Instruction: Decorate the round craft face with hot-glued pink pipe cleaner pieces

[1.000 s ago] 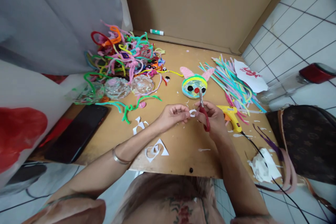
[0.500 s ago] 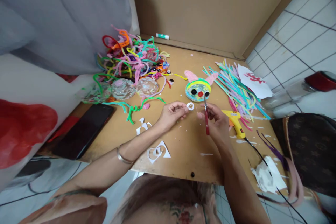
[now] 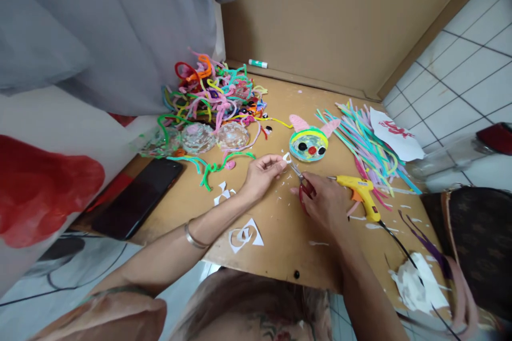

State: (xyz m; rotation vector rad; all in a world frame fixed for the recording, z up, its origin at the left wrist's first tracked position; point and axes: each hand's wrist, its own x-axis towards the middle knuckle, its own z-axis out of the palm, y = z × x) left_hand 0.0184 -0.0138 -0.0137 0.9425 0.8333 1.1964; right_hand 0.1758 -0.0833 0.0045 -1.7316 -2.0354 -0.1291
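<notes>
Paper (image 3: pixel 287 157) is pinched at the left hand's (image 3: pixel 264 175) fingertips, scissors (image 3: pixel 304 191) gripped by the right hand (image 3: pixel 327 201), well inside the table's (image 3: pixel 280 250) front edge.

Reaching over the front edge of the worktop (image 3: pixel 276 257) with both forearms (image 3: pixel 160 256).
Pinching thumb against fingertip on the left hand (image 3: pixel 264 172); curling the fingers of the right hand (image 3: pixel 325 198) near it, back upward, slightly closer to that edge.
</notes>
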